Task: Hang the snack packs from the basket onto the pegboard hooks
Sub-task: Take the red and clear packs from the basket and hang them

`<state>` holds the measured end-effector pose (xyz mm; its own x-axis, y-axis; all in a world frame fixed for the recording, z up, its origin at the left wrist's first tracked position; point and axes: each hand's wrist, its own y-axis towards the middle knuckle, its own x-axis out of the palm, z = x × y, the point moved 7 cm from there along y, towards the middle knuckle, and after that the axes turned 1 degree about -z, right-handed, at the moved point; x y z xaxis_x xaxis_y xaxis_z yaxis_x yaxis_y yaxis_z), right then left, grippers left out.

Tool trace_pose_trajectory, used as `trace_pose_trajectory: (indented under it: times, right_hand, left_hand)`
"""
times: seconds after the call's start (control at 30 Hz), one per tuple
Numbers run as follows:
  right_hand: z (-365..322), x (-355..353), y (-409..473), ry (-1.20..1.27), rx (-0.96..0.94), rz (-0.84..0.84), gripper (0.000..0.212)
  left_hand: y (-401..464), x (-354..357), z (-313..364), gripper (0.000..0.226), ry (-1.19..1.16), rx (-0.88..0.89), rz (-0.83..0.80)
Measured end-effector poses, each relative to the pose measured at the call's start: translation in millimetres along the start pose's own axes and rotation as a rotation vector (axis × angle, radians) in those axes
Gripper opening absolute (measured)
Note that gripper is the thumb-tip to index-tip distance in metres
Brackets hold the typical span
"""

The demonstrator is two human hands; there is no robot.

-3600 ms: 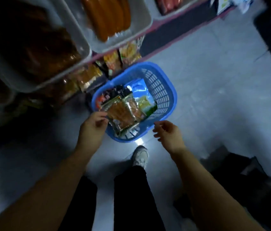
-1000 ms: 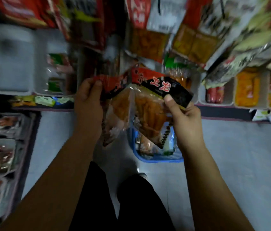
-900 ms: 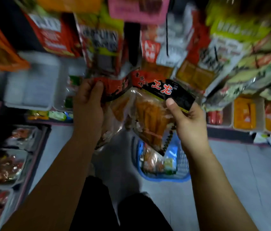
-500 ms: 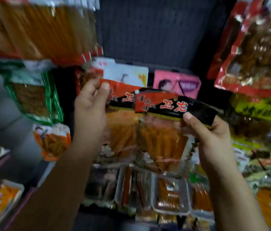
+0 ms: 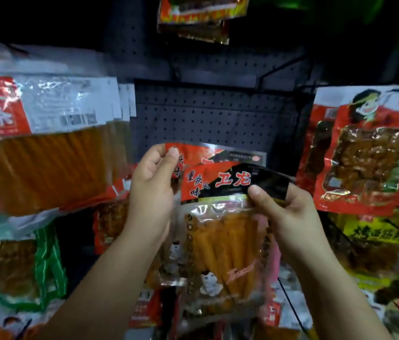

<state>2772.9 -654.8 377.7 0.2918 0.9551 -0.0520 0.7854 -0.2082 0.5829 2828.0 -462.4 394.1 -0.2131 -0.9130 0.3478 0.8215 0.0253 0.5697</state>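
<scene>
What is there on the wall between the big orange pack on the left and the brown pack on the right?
In the head view, bare pegboard lies between the orange pack and brown pack.

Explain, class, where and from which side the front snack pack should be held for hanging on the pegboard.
Hold the front snack pack by its flat red-and-black header strip, pinched from the outer right end, as the right hand does. The strip is stiff and flat, the body hangs below it, and this probably leaves the strip's middle free to face the pegboard.
</scene>
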Motion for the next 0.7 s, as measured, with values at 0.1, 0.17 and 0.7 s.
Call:
trace_pose_trajectory:
  times: [0.1,0.17,0.7]
  right_hand:
    - [-3,-20,23,-0.048,-0.068,0.118,0.027]
    - [-7,-37,35,-0.047,-0.104,0.179,0.029]
    - [-81,-121,105,-0.145,-0.533,0.163,0.029]
  left_hand:
    - [18,15,7,0.011,0.127,0.078,-0.048]
    - [31,28,13,0.026,0.148,0.09,-0.093]
    - [96,166,49,0.004,0.163,0.416,-0.173]
